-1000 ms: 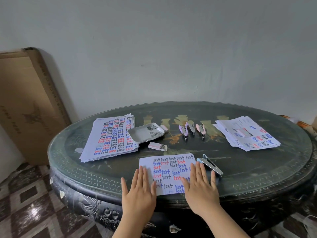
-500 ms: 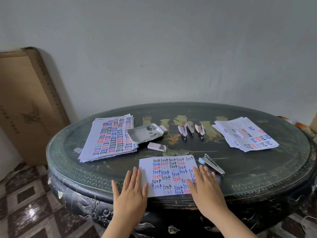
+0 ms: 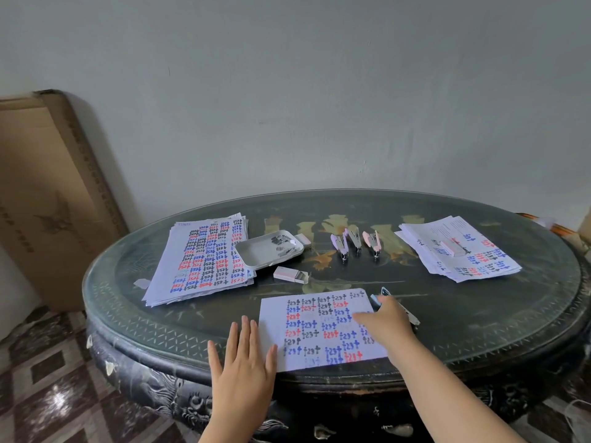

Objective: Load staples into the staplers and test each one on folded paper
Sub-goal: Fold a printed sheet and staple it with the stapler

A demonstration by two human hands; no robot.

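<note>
A big dark round table (image 3: 479,330) is what everything's laid out on, and the folded sheet (image 3: 319,327) with the coloured "test" scribbles is placed flat at its near edge, so every spot below is given from that sheet.

Way off to the sheet's left, a flat cardboard box (image 3: 48,203) is leaned against the wall. Behind the sheet and to its left, a fat paper stack (image 3: 204,260) is fanned out. Behind it and well to the right, a second stack (image 3: 460,251) is laid down, with a small pink box (image 3: 452,247) on top.

The left hand (image 3: 243,362) is laid flat just beside the sheet's left edge. Its fingers are straight, the thumb is touching the paper, and nothing is gripped. The right hand (image 3: 388,321) is stretched over the sheet's right edge onto an opened blue stapler (image 3: 377,297) lying just off the sheet's far right corner. That bit is blurred, so whether the fingers are closed round the stapler can't be told.

Behind the sheet, slightly left, a white tray (image 3: 256,254) is set against the fat stack. Three small staplers (image 3: 355,239) are lined up behind the sheet, a little right. An opened staple box (image 3: 289,274) is left just behind the sheet's far left corner. Loose staple strips (image 3: 283,243) are piled in the tray.
</note>
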